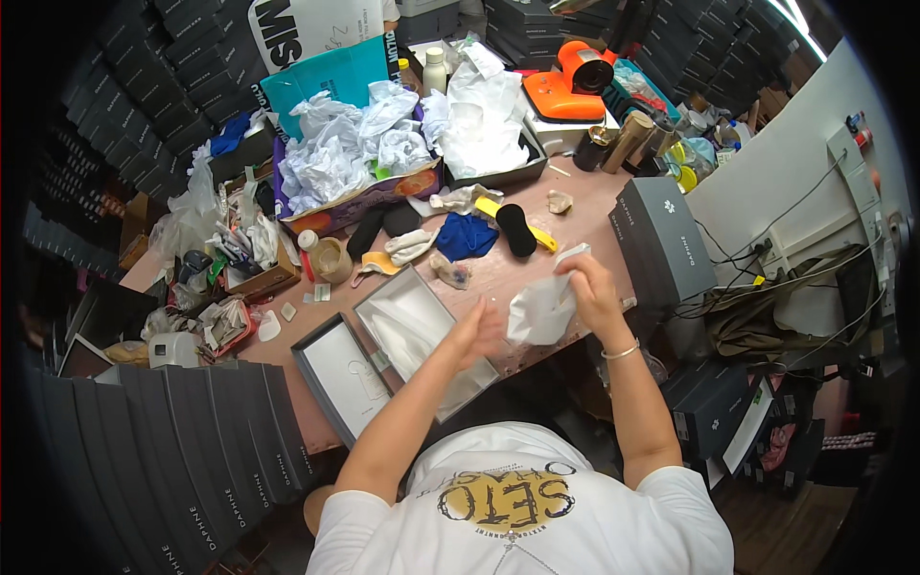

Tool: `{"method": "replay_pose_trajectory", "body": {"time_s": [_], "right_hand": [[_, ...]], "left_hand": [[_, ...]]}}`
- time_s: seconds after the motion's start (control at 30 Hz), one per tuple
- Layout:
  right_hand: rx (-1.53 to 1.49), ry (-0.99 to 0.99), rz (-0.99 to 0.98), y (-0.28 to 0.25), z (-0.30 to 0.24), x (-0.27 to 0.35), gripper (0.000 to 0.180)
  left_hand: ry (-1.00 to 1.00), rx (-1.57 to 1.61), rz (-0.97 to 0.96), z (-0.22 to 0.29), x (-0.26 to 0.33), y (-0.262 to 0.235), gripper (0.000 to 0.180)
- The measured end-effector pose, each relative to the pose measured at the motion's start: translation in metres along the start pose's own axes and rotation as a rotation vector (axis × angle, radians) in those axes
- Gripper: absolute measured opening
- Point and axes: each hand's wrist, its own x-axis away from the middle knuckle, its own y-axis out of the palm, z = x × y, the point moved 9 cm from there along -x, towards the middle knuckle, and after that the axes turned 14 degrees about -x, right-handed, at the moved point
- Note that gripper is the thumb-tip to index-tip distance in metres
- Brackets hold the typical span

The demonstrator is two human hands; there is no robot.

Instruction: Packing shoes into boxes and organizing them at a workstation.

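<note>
My right hand (591,290) grips the top of a crumpled sheet of white tissue paper (541,309) above the near edge of the pink table (537,259). My left hand (479,333) is spread against the paper's left side. Just left of the hands lies an open grey shoe box (422,331) lined with white paper, and its grey lid (340,376) lies beside it, inside up. Beyond the hands sit a blue cloth piece (467,236), a black insole-shaped piece (517,230) and a yellow strip (491,208).
A cardboard box of crumpled white paper (345,153) and a second tray of paper (489,125) stand at the back. An orange tape machine (572,84) sits behind them. Closed grey boxes (661,240) stack on the right and dark boxes (192,460) on the left.
</note>
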Motion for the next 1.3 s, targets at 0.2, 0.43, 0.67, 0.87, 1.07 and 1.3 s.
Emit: {"method": "replay_pose_trajectory", "body": {"time_s": [0.2, 0.43, 0.67, 0.87, 1.07, 1.3], "right_hand": [[-0.487, 0.102, -0.638, 0.073, -0.072, 0.084, 0.018], [-1.285, 0.603, -0.168, -0.016, 0.019, 0.121, 0.107], [-0.145, 0.299, -0.449, 0.085, 0.020, 0.067, 0.063], [0.441, 0.096, -0.549, 0.229, 0.110, 0.052, 0.055], [0.400, -0.136, -0.451, 0.233, 0.085, 0.055, 0.070], [0.347, -0.070, -0.673, 0.236, 0.090, 0.071, 0.070]], "left_hand": [[0.156, 0.275, -0.448, -0.034, 0.022, 0.090, 0.058], [0.864, -0.798, 0.239, 0.097, 0.116, 0.015, 0.077], [0.649, 0.417, 0.435, 0.054, 0.054, -0.042, 0.055], [0.369, 0.568, 0.523, -0.044, 0.061, -0.115, 0.040], [0.413, -0.405, 1.066, -0.090, 0.156, -0.199, 0.055], [-0.054, -0.951, 1.238, -0.106, 0.131, -0.252, 0.057]]}}
